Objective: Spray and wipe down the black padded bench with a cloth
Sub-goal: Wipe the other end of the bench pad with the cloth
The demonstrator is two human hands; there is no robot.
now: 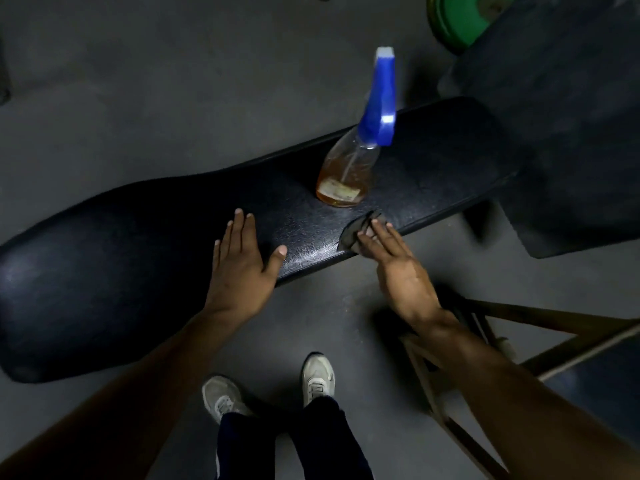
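Note:
The long black padded bench [138, 258] runs from lower left to upper right across the head view. A clear spray bottle [349, 168] with amber liquid and a blue trigger head stands upright on its right half. My left hand [242, 265] lies flat on the pad's near edge, fingers spread, holding nothing. To its right, my right hand [394, 261] presses a small dark cloth [353, 233] onto the bench's near edge, just in front of the bottle. Much of the cloth is hidden under my fingers.
A second dark padded piece [561, 116] rises at the upper right, with a green weight plate [453, 19] behind it. A metal frame [485, 341] stands low on the right. My two white shoes [270, 386] are on the grey floor below the bench.

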